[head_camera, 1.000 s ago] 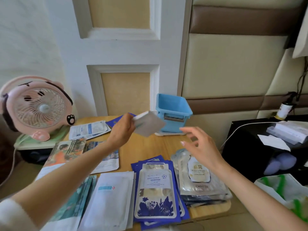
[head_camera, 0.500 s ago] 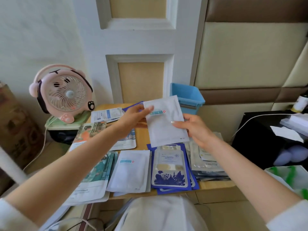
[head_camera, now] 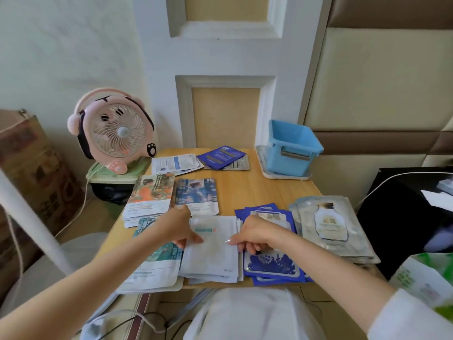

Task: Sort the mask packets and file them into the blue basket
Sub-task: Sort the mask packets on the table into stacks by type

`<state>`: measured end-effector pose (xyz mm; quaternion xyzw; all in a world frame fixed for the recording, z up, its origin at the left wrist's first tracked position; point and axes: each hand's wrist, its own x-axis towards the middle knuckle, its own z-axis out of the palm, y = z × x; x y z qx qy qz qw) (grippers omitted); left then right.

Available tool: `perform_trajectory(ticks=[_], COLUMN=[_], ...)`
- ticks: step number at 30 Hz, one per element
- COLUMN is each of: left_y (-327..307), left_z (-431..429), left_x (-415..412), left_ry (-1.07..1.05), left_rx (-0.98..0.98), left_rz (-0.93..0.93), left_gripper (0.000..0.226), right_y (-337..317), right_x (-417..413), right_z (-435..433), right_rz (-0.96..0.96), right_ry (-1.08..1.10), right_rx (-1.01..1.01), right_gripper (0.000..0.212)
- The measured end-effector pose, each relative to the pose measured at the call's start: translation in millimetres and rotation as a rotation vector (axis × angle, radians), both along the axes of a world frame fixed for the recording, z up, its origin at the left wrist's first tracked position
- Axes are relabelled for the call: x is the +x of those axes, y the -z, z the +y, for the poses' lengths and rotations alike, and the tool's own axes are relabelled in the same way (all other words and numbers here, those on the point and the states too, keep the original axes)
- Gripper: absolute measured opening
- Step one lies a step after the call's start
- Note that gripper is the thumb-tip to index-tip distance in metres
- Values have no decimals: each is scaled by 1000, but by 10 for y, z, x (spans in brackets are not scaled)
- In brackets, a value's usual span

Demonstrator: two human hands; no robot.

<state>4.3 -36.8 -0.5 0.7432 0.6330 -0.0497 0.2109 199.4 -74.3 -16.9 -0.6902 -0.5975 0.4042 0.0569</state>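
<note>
A white mask packet (head_camera: 213, 253) lies on top of a white pile at the table's front edge. My left hand (head_camera: 181, 229) pinches its left edge, thumb on top. My right hand (head_camera: 252, 235) grips its right edge with curled fingers. The blue basket (head_camera: 291, 148) stands on a white tray at the far right corner of the table, and I see nothing inside it. Other sorted piles surround the white one: teal packets (head_camera: 157, 261) on the left, blue floral packets (head_camera: 269, 266) on the right, silver packets (head_camera: 331, 227) beyond those.
Picture-printed packets (head_camera: 149, 195) lie mid-left, dark blue packets (head_camera: 221, 157) and white printed ones (head_camera: 175, 163) at the back. A pink fan (head_camera: 115, 133) stands to the left of the table. To the right of the table is a black unit (head_camera: 404, 217).
Both hands have brought the white packet down from the air in front of the basket onto the white pile at the table's front. The camera has tilted down and back.
</note>
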Motion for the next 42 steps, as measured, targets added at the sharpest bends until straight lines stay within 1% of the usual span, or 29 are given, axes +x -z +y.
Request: perform_trajectory(ticks=[1,2,3,5,8,9,11,13,15,20,22,24,26,27,29,30,32,34,36,38,40,41,42], left_y=[12,14,2,-71,-143,-143,-116,-91,-74,120,245,361,420,434,430,422,414,352,179,6,-159,-217,-258], left_z=[21,75,150,358,833,1003,1314,1537,1712,2183,2356,2506,2616,2654,2695,2690,2685,2748,2758,2753,2680,2647,2618], left_x=[-19,-38,-56,-90,-146,-168,-209,-221,-199,-119,-68,-18,36,59,106,130,129,91,48,9,-42,-73,-98], left_ry=[37,58,69,65,-17,-27,-30,-43,-46,-53,-31,-7,1,21,93,135,214,213,132,34,-25,-30,-20], left_rx=[75,161,237,333,381,398,424,422,395,270,263,297,340,384,472,501,551,619,689,762,833,859,874], left_rz=[90,141,145,73,-70,-94,-98,-93,-97,-47,7,44,56,96,259,339,462,498,453,356,251,210,174], left_gripper=[81,77,73,61,41,38,42,51,57,66,69,71,66,58,38,33,31,29,29,25,18,17,18], right_y=[-17,-44,-81,-165,-254,-257,-227,-164,-81,145,220,262,293,315,369,395,451,480,462,389,310,278,254], right_x=[-3,8,27,85,183,212,265,321,381,416,396,379,357,349,333,328,327,336,341,307,234,190,141], right_z=[22,56,96,214,473,582,810,1045,1288,1851,2050,2237,2420,2515,2698,2753,2807,2817,2810,2807,2834,2854,2869], right_rz=[-90,-158,-191,-206,-266,-289,-336,-357,-375,-397,-420,-447,-453,-455,-467,-470,-487,-572,-646,-686,-728,-749,-759], right_ry=[-28,-43,-39,-9,-5,-14,-55,-89,-101,-141,-167,-184,-184,-184,-185,-182,-179,-177,-189,-239,-313,-331,-322], right_rx=[34,86,142,257,437,486,540,535,519,535,534,518,505,505,492,470,436,508,624,705,736,732,727], right_gripper=[37,38,37,34,26,23,19,24,39,62,68,70,70,70,69,68,66,63,56,45,33,31,35])
